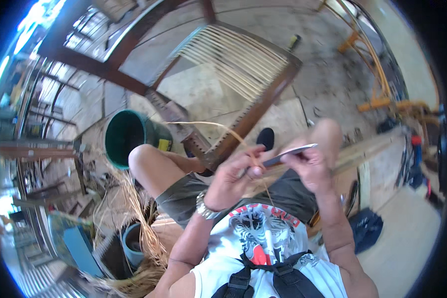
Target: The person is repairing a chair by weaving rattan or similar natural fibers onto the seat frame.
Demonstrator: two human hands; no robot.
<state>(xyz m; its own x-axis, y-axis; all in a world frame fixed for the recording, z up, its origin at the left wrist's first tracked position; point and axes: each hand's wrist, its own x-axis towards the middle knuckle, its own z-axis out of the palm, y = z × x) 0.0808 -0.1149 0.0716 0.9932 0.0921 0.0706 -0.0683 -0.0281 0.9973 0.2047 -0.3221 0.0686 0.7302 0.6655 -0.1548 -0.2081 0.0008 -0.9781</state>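
Above my lap, my left hand (236, 176) is closed on a thin, pale cane strip (213, 124). The strip arcs forward toward a dark wooden chair frame (268, 94), and its other end hangs down over my shirt. A narrow knife (274, 160) with a shiny blade spans the gap between my hands. The fingers of my right hand (309, 166) pinch it near the bright end. Its other end reaches the left fingers, where I cannot tell how it is held. Parallel cane strands (233, 57) stretch across the chair's seat.
A green bucket (126, 139) stands by my left knee. Bundled loose cane (139, 213) and a blue-grey pot (132, 243) lie lower left. To the right are a wooden plank (370, 149), a dark cloth bag (366, 229) and an orange-brown frame (377, 74).
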